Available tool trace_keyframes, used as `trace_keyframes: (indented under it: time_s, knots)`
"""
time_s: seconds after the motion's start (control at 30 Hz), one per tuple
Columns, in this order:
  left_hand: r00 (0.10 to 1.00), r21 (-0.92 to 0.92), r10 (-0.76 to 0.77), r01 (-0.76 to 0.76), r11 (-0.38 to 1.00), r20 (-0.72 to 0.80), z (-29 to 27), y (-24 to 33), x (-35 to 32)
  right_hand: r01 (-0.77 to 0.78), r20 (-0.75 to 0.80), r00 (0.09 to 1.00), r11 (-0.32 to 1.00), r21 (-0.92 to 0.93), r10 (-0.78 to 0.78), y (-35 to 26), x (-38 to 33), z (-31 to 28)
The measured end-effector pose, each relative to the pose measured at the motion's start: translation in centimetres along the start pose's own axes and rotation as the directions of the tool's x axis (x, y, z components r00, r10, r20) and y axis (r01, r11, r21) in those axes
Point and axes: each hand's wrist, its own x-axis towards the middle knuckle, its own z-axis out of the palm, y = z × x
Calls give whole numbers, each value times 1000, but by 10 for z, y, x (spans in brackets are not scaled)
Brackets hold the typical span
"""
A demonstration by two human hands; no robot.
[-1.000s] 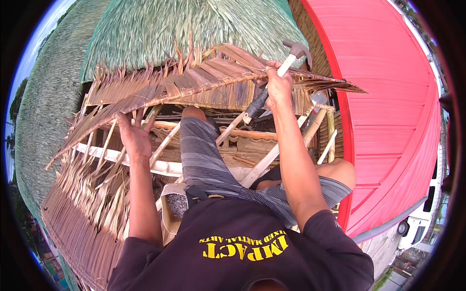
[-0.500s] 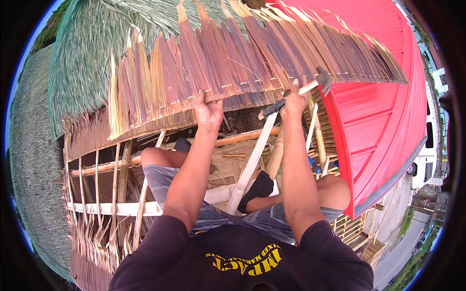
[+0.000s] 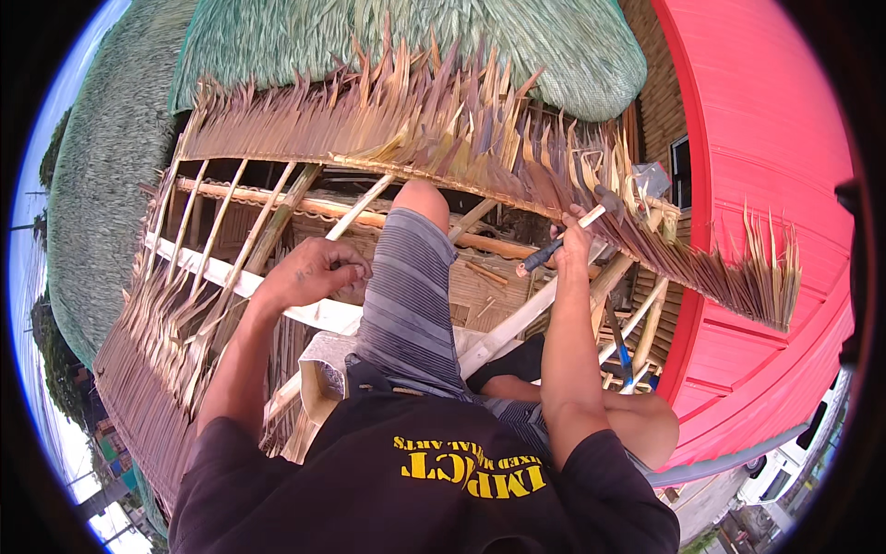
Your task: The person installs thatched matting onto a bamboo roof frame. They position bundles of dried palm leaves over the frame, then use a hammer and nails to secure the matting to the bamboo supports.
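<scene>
My right hand [image 3: 574, 245] is closed round a hammer [image 3: 541, 259] with a dark grip and a pale shaft. Its metal head lies over the lower edge of a brown palm-leaf thatch panel [image 3: 471, 175], and the fingers are against that edge. The panel spans the bamboo rafters [image 3: 221, 212], its right end drooping onto the red roof. My left hand [image 3: 318, 273] is raised left of my bent knee, its fingers curled together. What they hold, if anything, is hidden. A whitish open container [image 3: 325, 369] sits at my waist, below the left hand.
Open gaps show between the rafters and a white beam [image 3: 217, 270]. A red metal roof [image 3: 766, 231] borders the right side. Net-covered thatch [image 3: 406, 55] rises beyond the panel. A blue-handled tool [image 3: 625, 362] is among the poles by my right leg. Older thatch [image 3: 152, 379] lies lower left.
My left hand has let go of the thatch panel and drawn back to the left. The panel now lies down against the rafters. My right hand still grips the hammer. My view has shifted.
</scene>
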Motion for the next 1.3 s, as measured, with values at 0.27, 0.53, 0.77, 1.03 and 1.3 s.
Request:
trace_keyframes:
  time_s: [0.27, 0.53, 0.77, 1.03, 1.3]
  knots:
    - [975, 756, -207, 199, 623, -86, 120, -122, -160, 3, -20, 1000, 999, 39, -2, -18, -21, 10]
    - [955, 646, -119, 272, 713, -271, 170, -170, -167, 36, 31, 999, 999, 4, -36, -34, -39, 13]
    - [959, 394, 261, -198, 898, -113, 111, -98, -194, 41, -9, 999, 999, 0, -41, -18, -45, -1]
    - [569, 291, 341, -181, 939, -748, -3, -56, -19, 116, -52, 991, 990, -80, -120, -14, -66, -10]
    - [698, -474, -341, 2, 881, -630, -58, -128, 137, 451, -112, 875, 876, -170, -472, -101, -100, 39]
